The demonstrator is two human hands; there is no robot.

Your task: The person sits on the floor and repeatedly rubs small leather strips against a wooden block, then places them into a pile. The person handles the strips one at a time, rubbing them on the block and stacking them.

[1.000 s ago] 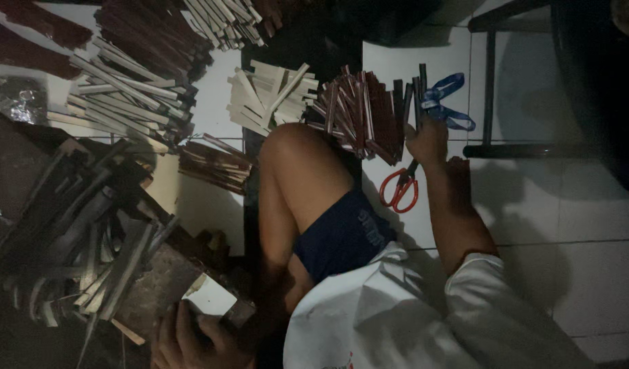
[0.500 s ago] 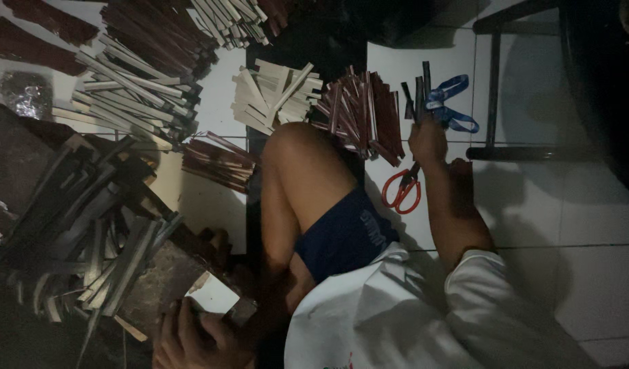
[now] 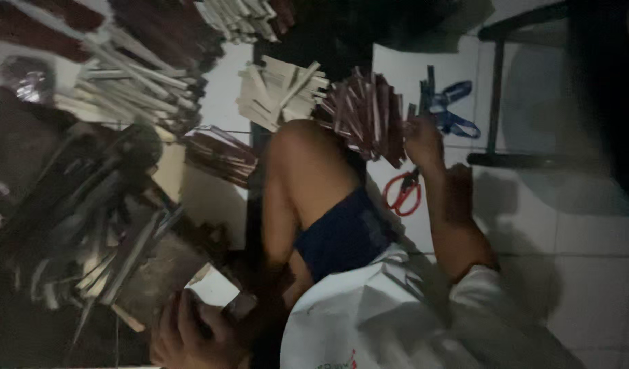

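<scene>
Counting two scissors (image 3: 424,150) (red; blue)

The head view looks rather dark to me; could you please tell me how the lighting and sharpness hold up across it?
Head view: dim throughout, brightest on the white floor tiles at right; the top edge and lower left sink into shadow. Motion blur smears the stacked strips at left and the left hand. The right hand, the red scissors and the blue scissors are soft but readable. No glare.
</scene>
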